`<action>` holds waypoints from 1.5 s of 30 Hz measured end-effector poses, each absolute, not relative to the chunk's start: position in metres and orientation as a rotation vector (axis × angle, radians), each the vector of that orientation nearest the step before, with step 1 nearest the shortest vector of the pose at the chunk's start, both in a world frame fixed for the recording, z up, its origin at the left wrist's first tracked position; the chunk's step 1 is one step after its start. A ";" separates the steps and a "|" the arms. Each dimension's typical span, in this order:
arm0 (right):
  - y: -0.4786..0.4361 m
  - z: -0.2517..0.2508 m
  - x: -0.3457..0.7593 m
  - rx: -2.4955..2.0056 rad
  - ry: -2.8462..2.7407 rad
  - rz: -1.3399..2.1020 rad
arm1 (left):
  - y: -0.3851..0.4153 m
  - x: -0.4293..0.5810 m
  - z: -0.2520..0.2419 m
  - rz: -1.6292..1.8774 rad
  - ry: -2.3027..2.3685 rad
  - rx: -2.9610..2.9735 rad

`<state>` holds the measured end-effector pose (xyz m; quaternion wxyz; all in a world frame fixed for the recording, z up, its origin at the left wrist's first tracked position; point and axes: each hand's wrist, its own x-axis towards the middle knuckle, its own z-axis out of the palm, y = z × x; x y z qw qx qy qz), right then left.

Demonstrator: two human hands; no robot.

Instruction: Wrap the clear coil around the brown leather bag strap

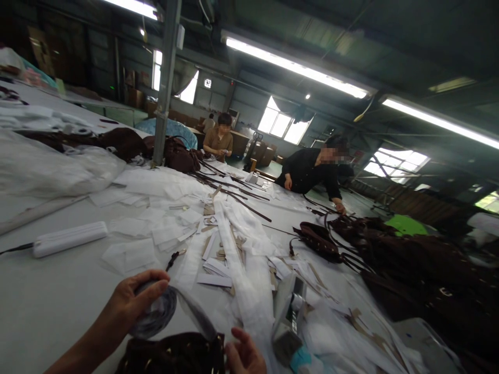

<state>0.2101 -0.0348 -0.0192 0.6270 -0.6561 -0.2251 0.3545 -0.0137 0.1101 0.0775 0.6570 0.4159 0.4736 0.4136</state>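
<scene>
My left hand (pixel 144 296) is closed on a roll of greyish translucent strip (pixel 156 317), thumb and fingers over its upper edge. From the roll a loose length of the strip runs down and right to the rim of a dark brown studded bag (pixel 175 353) at the bottom edge. Just right of that bag is my right hand (pixel 245 353), its fingers slightly bent and apart, with nothing visible between them. Whether it touches the bag's side I cannot tell. The lower part of the bag is out of frame.
A grey tape dispenser (pixel 288 317) stands to the right, among paper and card scraps (pixel 216 267). A white bar-shaped device (pixel 70 239) with a cable lies left. Brown bags (pixel 421 265) are heaped at right. Across the table a person in black (pixel 307 169) reaches toward them; another person (pixel 218 140) is farther back.
</scene>
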 end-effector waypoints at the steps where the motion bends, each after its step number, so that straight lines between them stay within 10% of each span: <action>1: -0.033 -0.014 0.207 -1.547 -0.626 0.704 | 0.109 -0.014 0.078 0.925 1.070 0.983; 18: 0.005 0.055 0.177 -1.507 -1.672 -0.161 | 0.081 -0.004 0.079 0.752 0.835 1.258; 45: 0.034 0.032 0.143 -1.657 -1.793 -0.095 | 0.083 0.012 0.074 1.178 0.943 0.567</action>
